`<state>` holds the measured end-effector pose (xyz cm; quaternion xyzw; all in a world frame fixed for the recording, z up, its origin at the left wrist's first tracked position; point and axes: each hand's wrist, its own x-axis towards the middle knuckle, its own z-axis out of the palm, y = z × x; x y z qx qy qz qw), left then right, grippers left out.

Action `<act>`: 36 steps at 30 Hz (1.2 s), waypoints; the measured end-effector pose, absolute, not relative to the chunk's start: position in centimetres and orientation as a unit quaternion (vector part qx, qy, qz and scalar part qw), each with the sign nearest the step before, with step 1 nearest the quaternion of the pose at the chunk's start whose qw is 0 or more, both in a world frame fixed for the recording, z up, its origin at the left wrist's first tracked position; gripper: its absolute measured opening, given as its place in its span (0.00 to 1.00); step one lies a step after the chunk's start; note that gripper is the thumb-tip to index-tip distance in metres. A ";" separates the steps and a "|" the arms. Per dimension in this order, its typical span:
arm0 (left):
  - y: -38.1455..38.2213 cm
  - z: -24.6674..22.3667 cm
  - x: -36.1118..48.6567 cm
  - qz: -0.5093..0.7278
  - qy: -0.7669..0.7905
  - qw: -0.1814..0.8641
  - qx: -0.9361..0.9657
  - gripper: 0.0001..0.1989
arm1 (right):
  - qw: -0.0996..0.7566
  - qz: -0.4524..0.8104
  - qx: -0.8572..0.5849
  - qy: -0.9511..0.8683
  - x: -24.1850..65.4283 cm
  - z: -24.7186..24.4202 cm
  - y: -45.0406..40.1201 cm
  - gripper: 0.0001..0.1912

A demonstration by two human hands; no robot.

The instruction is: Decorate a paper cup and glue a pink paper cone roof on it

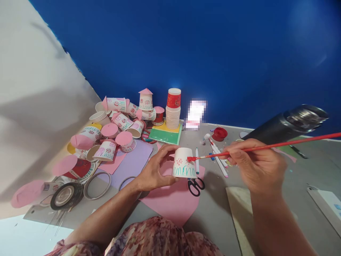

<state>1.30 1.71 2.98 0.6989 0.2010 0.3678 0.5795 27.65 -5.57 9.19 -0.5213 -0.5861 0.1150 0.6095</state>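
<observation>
My left hand [161, 169] grips a white paper cup [183, 170], turned upside down, by its left side. Green wavy strokes run around the cup's lower part, and clusters of red dots sit above them. In my right hand [259, 170] is a thin red paintbrush [290, 142], its red-coated bristles at the cup's right side. Below the cup, a pink paper sheet [170, 206] lies on the table with black-handled scissors [196, 186] on it. A small tub of red paint [220, 133] stands beyond my right hand.
Decorated cups with pink paper tops [106, 149] crowd the left side. A tall stack of cups [173, 117] stands near the blue wall. Markers [220, 163] lie beside the cup. At right are a dark flask [282, 124] and a white device [325, 206]; tape rolls [65, 196] lie left.
</observation>
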 end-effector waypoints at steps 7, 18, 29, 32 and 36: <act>1.7 3.1 1.3 0.370 0.200 0.590 0.689 0.39 | 0.590 0.097 -0.523 -0.607 27.8 9.1 -5.6 0.06; 1.8 2.8 1.4 0.378 0.197 0.606 0.672 0.39 | 0.601 0.096 -0.508 -0.609 27.9 9.2 -5.7 0.04; 1.8 2.8 1.5 0.385 0.187 0.612 0.666 0.38 | 0.598 0.111 -0.502 -0.615 28.2 9.0 -5.7 0.03; 1.9 2.7 1.5 0.383 0.188 0.613 0.665 0.39 | 0.605 0.113 -0.500 -0.610 28.2 9.1 -5.8 0.03; 1.8 2.8 1.4 0.378 0.198 0.607 0.670 0.39 | 0.589 0.125 -0.488 -0.632 28.1 9.1 -5.8 0.05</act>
